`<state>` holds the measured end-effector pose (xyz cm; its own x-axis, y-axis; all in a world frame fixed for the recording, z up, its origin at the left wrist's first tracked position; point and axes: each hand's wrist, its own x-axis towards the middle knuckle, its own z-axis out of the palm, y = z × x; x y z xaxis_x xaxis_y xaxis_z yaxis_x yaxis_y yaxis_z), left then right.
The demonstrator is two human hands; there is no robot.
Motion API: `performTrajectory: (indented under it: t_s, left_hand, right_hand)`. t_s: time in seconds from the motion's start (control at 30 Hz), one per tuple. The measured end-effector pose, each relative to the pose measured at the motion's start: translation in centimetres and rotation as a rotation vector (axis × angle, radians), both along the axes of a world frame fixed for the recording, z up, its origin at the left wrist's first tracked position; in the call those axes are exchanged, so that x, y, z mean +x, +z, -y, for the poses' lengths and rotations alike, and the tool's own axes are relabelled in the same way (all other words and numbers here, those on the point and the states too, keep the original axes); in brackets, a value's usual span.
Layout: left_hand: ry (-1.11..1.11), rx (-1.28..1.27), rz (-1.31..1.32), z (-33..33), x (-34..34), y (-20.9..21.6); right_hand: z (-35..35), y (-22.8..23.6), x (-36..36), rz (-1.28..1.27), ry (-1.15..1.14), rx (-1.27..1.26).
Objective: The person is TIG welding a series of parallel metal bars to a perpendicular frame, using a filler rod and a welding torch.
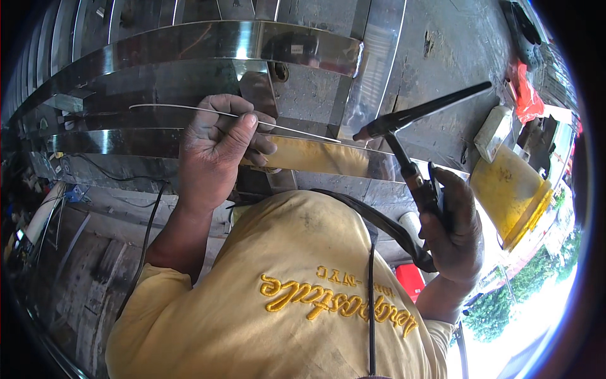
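Note:
Between thumb and fingers, my left hand (218, 139) pinches a thin metal filler rod (297, 131), which slants down to the right above the work. My right hand (456, 227) is wrapped round the handle of a black TIG welding torch (407, 120). Its long back cap points up to the right, and its pinkish nozzle (362, 134) faces left, a short way from the rod's right end. Below them lie shiny flat metal bars, the near one (315, 155) passing under both and the far curved one (189, 43) beyond. No arc shows.
A broad upright metal bar (377, 63) joins the curved bar on a grey worktable (442, 82). To the right are a yellow bucket (508, 189), a whitish block-shaped container (493, 134) and a red plastic bag (525, 95). A black torch cable (385, 230) crosses before my body.

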<state>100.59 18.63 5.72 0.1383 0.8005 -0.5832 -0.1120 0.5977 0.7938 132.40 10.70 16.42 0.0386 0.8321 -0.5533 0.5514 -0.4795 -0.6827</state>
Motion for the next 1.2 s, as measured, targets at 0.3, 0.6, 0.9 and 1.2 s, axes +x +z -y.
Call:
performTrajectory:
  t_s: [0.3, 0.6, 0.9, 1.2]
  left_hand:
    - [0.107, 0.033, 0.129, -0.1, 0.2, -0.8]
    - [0.134, 0.203, 0.009, 2.0, -0.7, -1.7]
    - [0.152, 0.304, 0.154, 1.5, 0.2, -2.8]
    - [0.124, 0.353, 0.136, 1.7, 0.1, -3.5]
  right_hand:
    - [-2.2, -0.8, -0.2, 0.052, 0.236, 0.035]
    - [-1.7, 1.8, -2.1, 0.122, -0.01, 0.277]
    - [-2.3, 8.1, -4.7, -0.219, -0.123, 1.008]
    - [-1.5, 24.7, 1.6, -0.19, -0.144, 1.839]
